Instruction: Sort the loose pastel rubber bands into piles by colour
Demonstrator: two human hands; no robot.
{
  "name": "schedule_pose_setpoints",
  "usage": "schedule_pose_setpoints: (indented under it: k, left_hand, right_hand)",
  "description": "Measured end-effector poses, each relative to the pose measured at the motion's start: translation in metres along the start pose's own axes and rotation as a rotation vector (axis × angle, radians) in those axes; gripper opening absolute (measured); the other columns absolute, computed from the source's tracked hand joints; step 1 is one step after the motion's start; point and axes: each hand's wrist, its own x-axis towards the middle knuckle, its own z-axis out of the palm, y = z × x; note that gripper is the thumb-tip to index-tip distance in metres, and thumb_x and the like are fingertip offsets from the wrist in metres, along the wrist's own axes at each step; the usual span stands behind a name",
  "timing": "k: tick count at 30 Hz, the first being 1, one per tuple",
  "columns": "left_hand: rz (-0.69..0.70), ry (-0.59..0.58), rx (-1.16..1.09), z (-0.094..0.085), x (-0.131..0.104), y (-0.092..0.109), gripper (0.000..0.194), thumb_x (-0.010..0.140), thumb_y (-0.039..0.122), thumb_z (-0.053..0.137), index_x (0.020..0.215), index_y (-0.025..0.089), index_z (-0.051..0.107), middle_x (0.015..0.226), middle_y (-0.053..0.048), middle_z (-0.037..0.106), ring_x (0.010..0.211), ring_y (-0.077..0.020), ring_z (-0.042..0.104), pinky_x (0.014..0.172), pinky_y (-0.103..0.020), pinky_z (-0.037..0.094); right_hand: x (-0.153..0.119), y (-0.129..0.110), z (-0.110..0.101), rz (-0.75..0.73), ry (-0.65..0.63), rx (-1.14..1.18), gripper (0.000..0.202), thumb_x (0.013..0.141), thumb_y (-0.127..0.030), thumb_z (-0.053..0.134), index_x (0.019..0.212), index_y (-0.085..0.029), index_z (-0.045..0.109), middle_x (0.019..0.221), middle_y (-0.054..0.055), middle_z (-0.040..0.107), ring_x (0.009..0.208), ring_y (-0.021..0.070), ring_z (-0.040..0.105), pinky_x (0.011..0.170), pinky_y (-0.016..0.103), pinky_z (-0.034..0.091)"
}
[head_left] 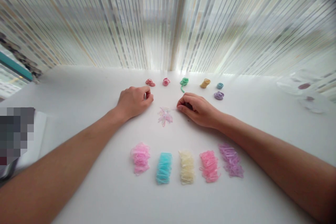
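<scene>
A small loose heap of thin pale pink and white elastic bands (165,116) lies on the white table between my hands. My right hand (198,109) rests right of the heap, its thumb and index finger pinched on a thin elastic band that stretches faintly toward the heap. My left hand (136,100) lies on the table to the upper left of the heap, fingers curled with thumb and index finger together. Whatever its fingertips may hold is too small to make out.
Nearer me, a row of elastic band piles runs across: pink (141,158), turquoise (164,168), cream (187,168), coral pink (209,166) and purple (231,160). Beyond my hands sit small coils, including a green coil (184,82) and a mustard coil (205,83). Striped curtains (162,21) hang behind.
</scene>
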Motion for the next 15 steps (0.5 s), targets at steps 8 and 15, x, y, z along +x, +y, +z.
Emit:
schedule_pose_setpoints:
  k: [8,15]
  left_hand:
    - [0.005,0.010,0.008,0.0008,0.0003,-0.0006,0.029,0.094,0.043,0.050,0.090,0.024,0.072,0.086,-0.005,0.078,0.084,-0.0289,0.072,0.075,-0.038,0.047]
    - [0.010,0.007,0.004,0.0001,0.0005,-0.0011,0.029,0.094,0.043,0.050,0.090,0.024,0.071,0.086,-0.005,0.078,0.084,-0.0288,0.072,0.074,-0.038,0.045]
  right_hand:
    - [0.0004,-0.0011,0.0014,-0.001,0.015,-0.008,0.010,0.099,-0.021,0.061,0.093,-0.019,0.068,0.090,0.007,0.067,0.078,0.0196,0.058,0.075,0.034,0.044]
    - [0.0000,-0.0009,0.0029,-0.021,0.057,-0.001,0.008,0.095,-0.019,0.063,0.092,-0.017,0.070,0.084,0.004,0.063,0.069,0.0154,0.055,0.067,0.030,0.043]
